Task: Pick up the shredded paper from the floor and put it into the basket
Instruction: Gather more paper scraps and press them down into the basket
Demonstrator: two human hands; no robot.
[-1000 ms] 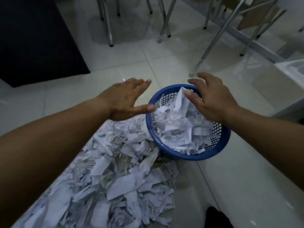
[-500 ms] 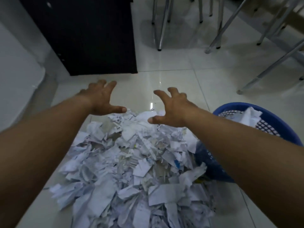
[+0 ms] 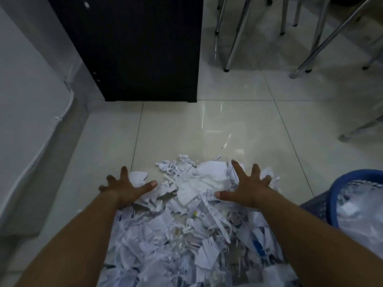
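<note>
Head view, hands: the left hand [image 3: 126,188] and the right hand [image 3: 247,188] are both palm-down with fingers spread wide apart, holding nothing, set at the two outer sides of the far end of the shredded paper [image 3: 186,224]
Head view, change: a second ago both hands were open over the basket, which was full in view; half a second ago they hovered above the heap; now they have come down onto it, the left at the heap's left edge with its thumb toward the middle, the right resting on the scraps on the right
Head view, camera shift: the view has swung left, so the blue basket [image 3: 333,201] now shows only at the right edge, just beside the heap and near the right forearm
Head view, paper: a broad heap lies on the pale tiled floor [image 3: 248,129] between the forearms and runs down to the bottom edge; the basket already holds a good mound of scraps
Head view, surroundings: a black cabinet [image 3: 134,48] stands beyond the heap and metal chair legs [image 3: 234,38] at upper right, both well apart from the hands
Meaning for the task: my judgement is that one load has been dropped and the next scoop is starting; the hands look placed to draw together and gather a bunch. Much paper remains, and the basket looks nearly full, so spilling over the rim is a risk
</note>
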